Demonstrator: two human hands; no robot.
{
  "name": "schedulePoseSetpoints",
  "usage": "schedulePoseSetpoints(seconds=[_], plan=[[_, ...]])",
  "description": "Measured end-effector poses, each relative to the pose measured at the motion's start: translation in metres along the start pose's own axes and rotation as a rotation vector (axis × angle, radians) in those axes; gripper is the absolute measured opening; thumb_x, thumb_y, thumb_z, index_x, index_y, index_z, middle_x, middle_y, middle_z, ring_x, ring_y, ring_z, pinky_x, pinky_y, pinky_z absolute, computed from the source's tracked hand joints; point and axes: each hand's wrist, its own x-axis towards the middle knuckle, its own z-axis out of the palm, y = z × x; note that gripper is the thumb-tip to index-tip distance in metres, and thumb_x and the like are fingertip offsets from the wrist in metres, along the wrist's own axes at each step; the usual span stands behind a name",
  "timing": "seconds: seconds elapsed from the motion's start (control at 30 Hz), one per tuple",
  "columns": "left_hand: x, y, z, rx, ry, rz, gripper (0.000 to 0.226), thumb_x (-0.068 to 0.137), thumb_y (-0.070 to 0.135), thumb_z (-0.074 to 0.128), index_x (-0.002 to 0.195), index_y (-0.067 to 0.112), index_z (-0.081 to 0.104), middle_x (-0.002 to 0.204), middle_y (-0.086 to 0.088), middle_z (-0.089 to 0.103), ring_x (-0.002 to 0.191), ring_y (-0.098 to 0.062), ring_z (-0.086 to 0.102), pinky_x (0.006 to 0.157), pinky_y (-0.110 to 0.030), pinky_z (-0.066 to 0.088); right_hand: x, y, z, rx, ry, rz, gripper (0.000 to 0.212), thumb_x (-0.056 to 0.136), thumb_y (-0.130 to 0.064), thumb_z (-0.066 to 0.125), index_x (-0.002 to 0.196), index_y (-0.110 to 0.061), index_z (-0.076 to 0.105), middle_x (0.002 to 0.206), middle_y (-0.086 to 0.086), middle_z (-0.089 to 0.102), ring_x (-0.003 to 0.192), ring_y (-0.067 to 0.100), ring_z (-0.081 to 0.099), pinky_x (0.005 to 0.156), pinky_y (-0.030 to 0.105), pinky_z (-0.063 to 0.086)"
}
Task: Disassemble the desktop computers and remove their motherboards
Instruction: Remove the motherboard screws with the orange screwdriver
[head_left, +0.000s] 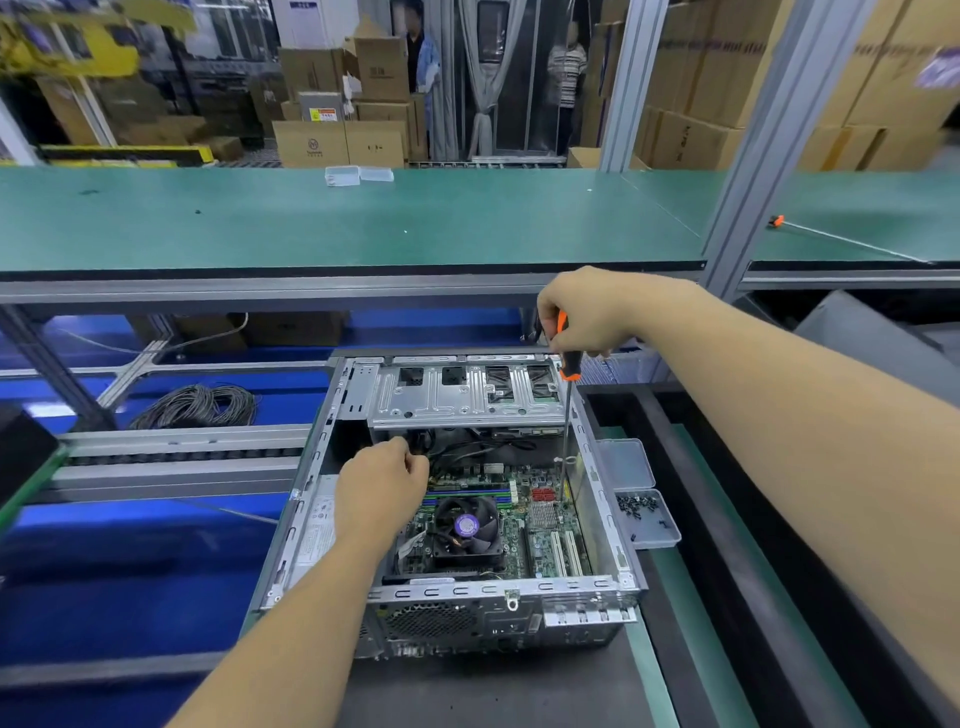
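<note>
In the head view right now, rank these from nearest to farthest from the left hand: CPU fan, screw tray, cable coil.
1. CPU fan, just right of the left hand, inside the case.
2. Cable coil, off to the left, on the blue surface.
3. Screw tray, outside the case's right wall.

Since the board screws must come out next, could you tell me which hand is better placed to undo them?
Right. The right hand grips the screwdriver upright, its tip down at the motherboard; the left hand is among the cables.
</note>
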Motion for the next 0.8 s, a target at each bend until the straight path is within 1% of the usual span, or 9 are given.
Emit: schedulePoseSetpoints(seconds=[0.1,0.23,0.37,0.53,0.63,0.73,0.8], plan=[[-0.0002,-0.0005,0.0003,0.026,-0.002,0.017,0.029,0.088,0.027,0.051,0.062,0.016,0.045,0.054,0.004,0.049,0.051,-0.015,0.048,0.046,-0.029,0.033,-0.0004,-0.0013,0.0028,0.001,-0.004,0.008,0.007,0.088,-0.012,0.061,0.084,-0.017,0.060,0.069,0.001,0.066,0.046,0.011,0.063,0.048,0.023,0.045],[-0.0015,-0.0004,-0.0002,0.050,-0.004,0.030,0.030,0.088,0.027,0.051,0.061,0.018,0.042,0.054,0.004,0.048,0.051,-0.015,0.046,0.046,-0.029,0.032,0.0001,-0.0038,0.0057,0.011,-0.016,0.019,0.005,0.089,-0.011,0.060,0.086,-0.015,0.061,0.073,0.005,0.069,0.051,0.016,0.066,0.049,0.024,0.047],[-0.0016,-0.0010,0.0000,0.055,-0.008,0.042,0.031,0.088,0.026,0.051,0.059,0.018,0.040,0.052,0.005,0.046,0.048,-0.014,0.043,0.044,-0.028,0.028,-0.0014,-0.0020,0.0032,0.016,-0.010,0.032,0.006,0.091,-0.013,0.061,0.087,-0.017,0.060,0.072,0.005,0.068,0.049,0.014,0.065,0.049,0.022,0.045],[-0.0010,-0.0001,-0.0001,0.062,-0.010,0.050,0.031,0.087,0.025,0.051,0.059,0.018,0.040,0.051,0.005,0.046,0.048,-0.014,0.041,0.045,-0.029,0.026,-0.0042,-0.0003,0.0040,0.012,-0.011,0.048,0.005,0.090,-0.012,0.061,0.088,-0.016,0.060,0.068,0.000,0.064,0.040,0.008,0.058,0.040,0.017,0.040],[-0.0011,0.0003,0.0006,0.072,-0.021,0.054,0.030,0.088,0.025,0.050,0.060,0.017,0.040,0.053,0.004,0.047,0.050,-0.015,0.043,0.048,-0.030,0.028,-0.0047,0.0003,0.0006,0.013,-0.011,0.043,0.005,0.091,-0.014,0.064,0.087,-0.017,0.061,0.069,0.002,0.066,0.045,0.011,0.062,0.041,0.019,0.041],[-0.0004,-0.0005,0.0017,0.065,-0.020,0.056,0.030,0.088,0.025,0.049,0.060,0.017,0.041,0.053,0.004,0.048,0.052,-0.017,0.046,0.050,-0.031,0.031,-0.0041,0.0005,-0.0040,0.012,-0.015,0.035,0.006,0.092,-0.016,0.065,0.087,-0.017,0.061,0.077,0.005,0.069,0.053,0.015,0.066,0.046,0.022,0.044],[-0.0004,-0.0004,0.0019,0.071,-0.022,0.054,0.030,0.088,0.026,0.049,0.061,0.017,0.041,0.054,0.004,0.048,0.053,-0.017,0.047,0.050,-0.032,0.032,-0.0038,-0.0005,-0.0028,0.005,-0.018,0.035,0.005,0.091,-0.014,0.064,0.088,-0.016,0.061,0.077,0.005,0.069,0.055,0.018,0.066,0.049,0.024,0.045]])
